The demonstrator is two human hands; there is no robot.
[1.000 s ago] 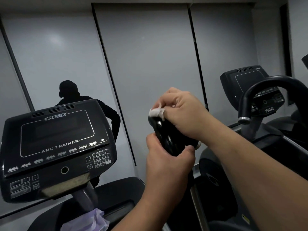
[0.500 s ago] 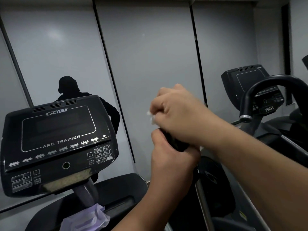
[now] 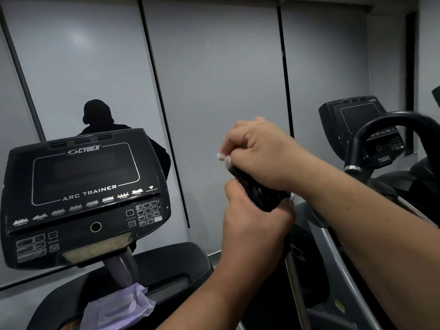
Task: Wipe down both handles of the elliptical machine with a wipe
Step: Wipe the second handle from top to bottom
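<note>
Elliptical machine's black housing (image 3: 166,263) carried the items. A pale purple wipes packet (image 3: 119,308) lay on it at near left, just beside the base of the console post (image 3: 122,267). The packet's near end ran out of view.

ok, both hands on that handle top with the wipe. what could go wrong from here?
1. Only a small corner of the wipe shows under the right hand; bunched that tightly it may miss parts of the handle grip.
2. The left hand grips the handle bare just below, so that patch may go unwiped or be re-soiled.
3. The handle is a moving arm; if the left hand lets go, it could swing mid-wipe.
</note>
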